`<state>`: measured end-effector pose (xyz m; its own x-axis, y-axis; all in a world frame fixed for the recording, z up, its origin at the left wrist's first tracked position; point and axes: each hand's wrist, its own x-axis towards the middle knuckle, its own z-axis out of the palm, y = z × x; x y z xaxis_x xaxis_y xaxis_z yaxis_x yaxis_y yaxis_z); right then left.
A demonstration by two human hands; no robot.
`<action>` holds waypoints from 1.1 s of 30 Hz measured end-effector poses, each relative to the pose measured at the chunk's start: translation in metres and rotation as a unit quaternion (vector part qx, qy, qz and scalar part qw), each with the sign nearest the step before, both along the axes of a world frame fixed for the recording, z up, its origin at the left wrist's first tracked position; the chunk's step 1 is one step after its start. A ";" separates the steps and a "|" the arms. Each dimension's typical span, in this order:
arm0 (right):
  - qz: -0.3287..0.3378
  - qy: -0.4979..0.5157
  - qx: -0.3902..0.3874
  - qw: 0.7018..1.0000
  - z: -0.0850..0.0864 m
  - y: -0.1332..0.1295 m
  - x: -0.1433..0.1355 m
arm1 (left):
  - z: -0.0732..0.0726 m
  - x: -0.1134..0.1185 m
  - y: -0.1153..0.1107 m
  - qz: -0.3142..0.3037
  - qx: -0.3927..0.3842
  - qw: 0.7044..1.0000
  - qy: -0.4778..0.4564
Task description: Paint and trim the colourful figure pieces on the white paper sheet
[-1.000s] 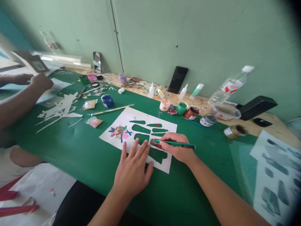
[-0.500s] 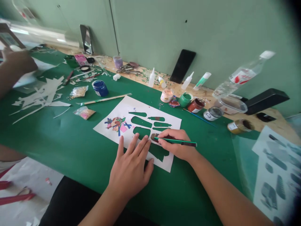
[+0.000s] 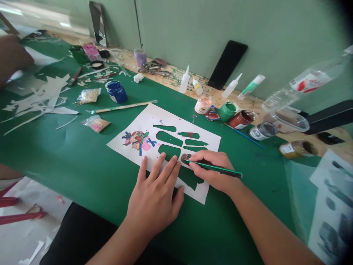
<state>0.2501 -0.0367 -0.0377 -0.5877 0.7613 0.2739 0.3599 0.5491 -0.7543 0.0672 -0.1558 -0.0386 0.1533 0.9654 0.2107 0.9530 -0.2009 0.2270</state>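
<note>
The white sheet (image 3: pixel 146 121) lay on the green tabletop (image 3: pixel 68 158). Your left hand (image 3: pixel 154 200) rested on it, fingers spread; your right hand (image 3: pixel 213 179) pinched a green pen-like tool (image 3: pixel 220 169), tip at a brown patch (image 3: pixel 184 157).

Clear bottle (image 3: pixel 311 80) — black phone (image 3: pixel 227 65) — green wall (image 3: pixel 182 33)

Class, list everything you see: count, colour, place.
Cut-out paper sheet: one, white, centre
Irregular scraps: many, multicoloured, on sheet
Round paint jars: at least six, mixed colours, across table
Filled plastic bags: two, clear, left
Cut paper strips: many, white, far left
Tall nozzled bottles: two, white, near wall
Labelled plastic bottle: one, clear, right
Other items: uncounted, mixed colours, along wall
Co-worker's hand: one, far left
Slim tool: one, green-black, over sheet
Left hand: one, bare, touching sheet
Right hand: one, bare, holding tool
</note>
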 end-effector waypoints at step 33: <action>0.052 -0.022 0.096 0.994 0.012 -0.014 -0.008 | -0.001 0.002 -0.001 0.009 -0.004 1.000 -0.006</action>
